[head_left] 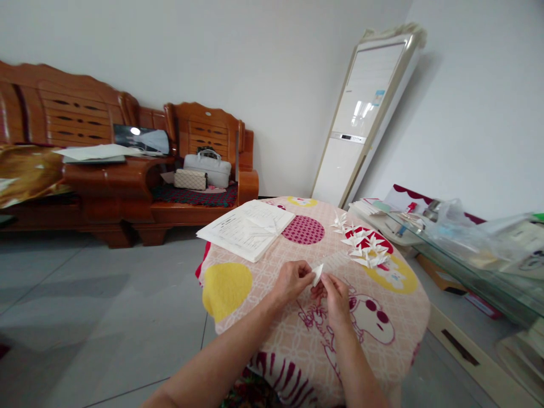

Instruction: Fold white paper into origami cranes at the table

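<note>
Between my two hands is a small piece of folded white paper (pixel 318 273), its pointed tip facing up. My left hand (pixel 295 279) pinches it from the left, thumb and fingers closed on its edge. From the right, my right hand (pixel 335 292) grips the same paper at its lower side with thumb and forefinger. The finer folds are too small to make out. Several folded white paper cranes (pixel 369 249) lie in a cluster on the round table, beyond my hands to the right. A stack of printed paper sheets (pixel 238 232) rests at the table's far left.
A patterned cloth (pixel 272 334) covers the round table (pixel 227 292). To the right stands a glass-topped stand (pixel 450 249) with papers and a plastic bag (pixel 454 224). Wooden seats (pixel 204 127) holding bags line the wall behind, and a tall air conditioner (pixel 361 119) fills the corner.
</note>
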`<state>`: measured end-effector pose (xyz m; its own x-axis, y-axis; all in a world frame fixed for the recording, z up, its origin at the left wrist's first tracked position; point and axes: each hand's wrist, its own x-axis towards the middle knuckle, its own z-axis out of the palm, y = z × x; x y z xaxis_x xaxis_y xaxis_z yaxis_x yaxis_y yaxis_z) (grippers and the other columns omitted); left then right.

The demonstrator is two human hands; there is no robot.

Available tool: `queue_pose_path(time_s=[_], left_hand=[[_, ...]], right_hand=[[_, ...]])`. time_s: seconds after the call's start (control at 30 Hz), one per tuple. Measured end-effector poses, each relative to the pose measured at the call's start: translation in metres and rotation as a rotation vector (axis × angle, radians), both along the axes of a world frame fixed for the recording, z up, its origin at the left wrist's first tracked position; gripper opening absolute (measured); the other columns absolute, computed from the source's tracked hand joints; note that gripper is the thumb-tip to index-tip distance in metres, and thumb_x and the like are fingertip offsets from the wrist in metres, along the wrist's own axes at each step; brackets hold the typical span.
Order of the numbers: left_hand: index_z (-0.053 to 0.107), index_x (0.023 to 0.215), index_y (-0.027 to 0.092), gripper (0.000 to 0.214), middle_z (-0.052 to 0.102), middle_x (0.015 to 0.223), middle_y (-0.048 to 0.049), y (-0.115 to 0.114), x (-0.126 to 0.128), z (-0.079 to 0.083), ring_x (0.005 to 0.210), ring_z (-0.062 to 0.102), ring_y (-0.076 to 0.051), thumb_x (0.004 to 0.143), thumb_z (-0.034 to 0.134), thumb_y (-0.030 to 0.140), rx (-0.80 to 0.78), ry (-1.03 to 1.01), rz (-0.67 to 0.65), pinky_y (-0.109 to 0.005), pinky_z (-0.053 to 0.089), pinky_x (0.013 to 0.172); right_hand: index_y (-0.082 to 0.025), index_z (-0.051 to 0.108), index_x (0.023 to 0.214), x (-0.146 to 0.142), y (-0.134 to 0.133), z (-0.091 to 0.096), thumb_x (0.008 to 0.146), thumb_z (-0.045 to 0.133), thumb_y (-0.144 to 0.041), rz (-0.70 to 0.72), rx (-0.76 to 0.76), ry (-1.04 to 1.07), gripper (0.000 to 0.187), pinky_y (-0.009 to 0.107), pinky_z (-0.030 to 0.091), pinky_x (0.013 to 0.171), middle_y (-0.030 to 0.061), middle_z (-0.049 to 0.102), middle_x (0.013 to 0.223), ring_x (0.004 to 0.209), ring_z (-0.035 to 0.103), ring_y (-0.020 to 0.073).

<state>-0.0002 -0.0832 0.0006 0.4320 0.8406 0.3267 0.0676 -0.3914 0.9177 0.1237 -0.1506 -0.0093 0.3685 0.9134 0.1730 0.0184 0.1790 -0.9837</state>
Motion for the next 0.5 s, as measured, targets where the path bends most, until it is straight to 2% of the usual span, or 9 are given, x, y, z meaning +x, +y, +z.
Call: queue_pose_path(time_s=[0.2,0.5], left_hand=[[0.059,0.06,0.013,0.018,0.055,0.054,0.0009,-0.0013,-0.001,0.0071,0.049,0.048,-0.009,0.071,0.062,0.027,-0.121,-0.096,-0.016,-0.02,0.032,0.047],[0.06,0.062,0.012,0.018,0.056,0.054,0.0008,0.0025,-0.0001,0.0016,0.048,0.05,-0.009,0.071,0.064,0.027,-0.167,-0.15,-0.049,-0.019,0.035,0.047]], right_hand=[[-0.017,0.064,0.07,0.0014,-0.0005,0.0004,0.079,0.062,-0.043,0.065,0.016,-0.012,0.027,0.024,0.039,0.04,0.0011,0.063,0.056,0.047,0.058,0.0162],[-0.017,0.063,0.074,0.0022,0.0007,-0.0011,0.078,0.062,-0.034,0.092,0.018,0.036,0.018,0.023,0.04,0.041,0.0006,0.064,0.057,0.049,0.058,0.0156]])
